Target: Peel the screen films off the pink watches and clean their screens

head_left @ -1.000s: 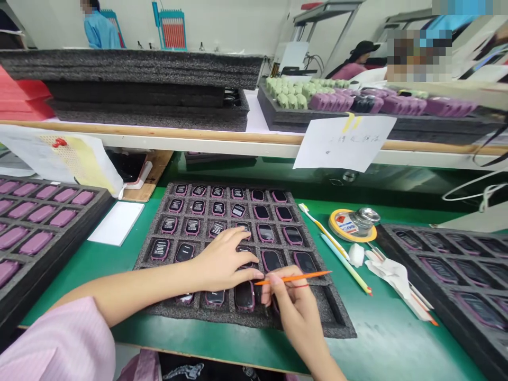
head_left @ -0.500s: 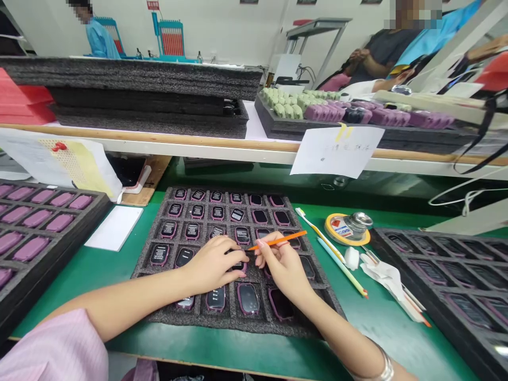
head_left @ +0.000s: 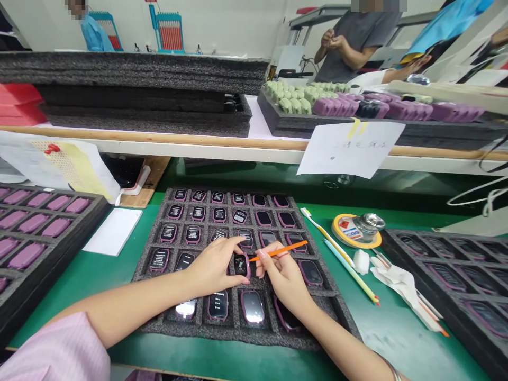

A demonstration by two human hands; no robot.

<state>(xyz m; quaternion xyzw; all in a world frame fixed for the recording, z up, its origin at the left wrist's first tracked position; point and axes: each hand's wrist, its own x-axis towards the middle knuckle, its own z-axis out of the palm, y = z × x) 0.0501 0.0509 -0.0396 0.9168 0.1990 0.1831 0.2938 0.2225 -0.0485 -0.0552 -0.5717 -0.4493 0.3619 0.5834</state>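
Note:
A dark foam tray [head_left: 333, 309] with pockets full of purple-rimmed watch bodies lies on the green mat in front of me. My left hand [head_left: 212, 264] pinches one watch body [head_left: 241, 264], tilted up out of its pocket in the tray's middle. My right hand [head_left: 281, 275] sits right beside it, fingers closed on a thin orange stick [head_left: 281, 250] whose tip points at that watch. Several watches show lit text screens; others are dark.
More foam trays stand at the left [head_left: 35, 233] and right [head_left: 456, 275]. A toothbrush [head_left: 325, 233], a pencil [head_left: 351, 271], a small jar on a tape roll [head_left: 359, 228] and white wipes [head_left: 397, 280] lie right of the tray. A shelf with a paper note [head_left: 349, 148] runs above. Other people stand behind.
My right hand moved from the tray's near row up to its middle with the stick. My left hand lifted one watch out of its pocket.

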